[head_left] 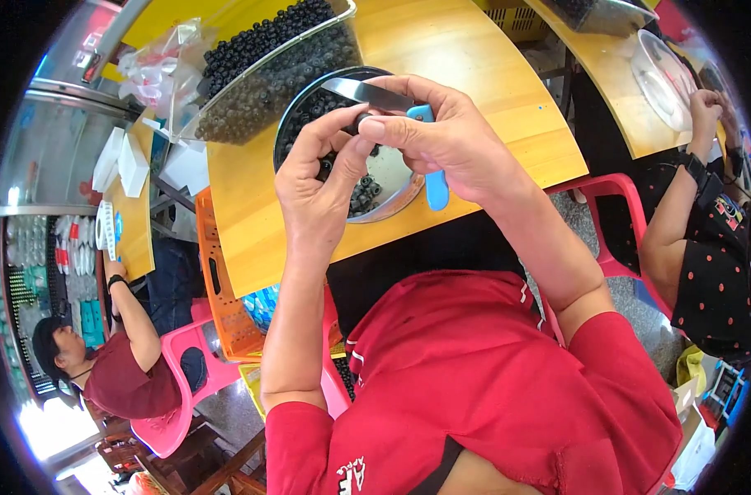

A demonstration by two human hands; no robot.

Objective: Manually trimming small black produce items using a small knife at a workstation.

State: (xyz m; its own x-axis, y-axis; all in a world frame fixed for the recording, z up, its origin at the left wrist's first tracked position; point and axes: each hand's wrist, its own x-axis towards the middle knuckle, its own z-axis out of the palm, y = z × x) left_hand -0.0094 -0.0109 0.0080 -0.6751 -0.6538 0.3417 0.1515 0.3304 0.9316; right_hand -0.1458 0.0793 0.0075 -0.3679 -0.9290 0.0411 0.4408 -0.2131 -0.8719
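My left hand (319,177) pinches a small dark round part (361,123) between thumb and fingertips. In my right hand (462,136) is a small knife with a blue handle (436,190), gripped among the fingers. Its silver blade (367,94) points left, just above the part, and my right thumb tip is against the part. Both hands are over a round bowl (399,208), which holds loose black ring-shaped parts (364,198). My hands hide much of the bowl. Beyond it stands a clear plastic bin (264,103) heaped with similar black parts (264,49).
The bowl and bin rest on a yellow wood-grain table (243,223). Crumpled clear plastic bags (165,62) lie beside the bin. An orange crate (219,280) stands left of the table. One person (136,363) sits at left, another (706,256) at right by a white basin (660,78).
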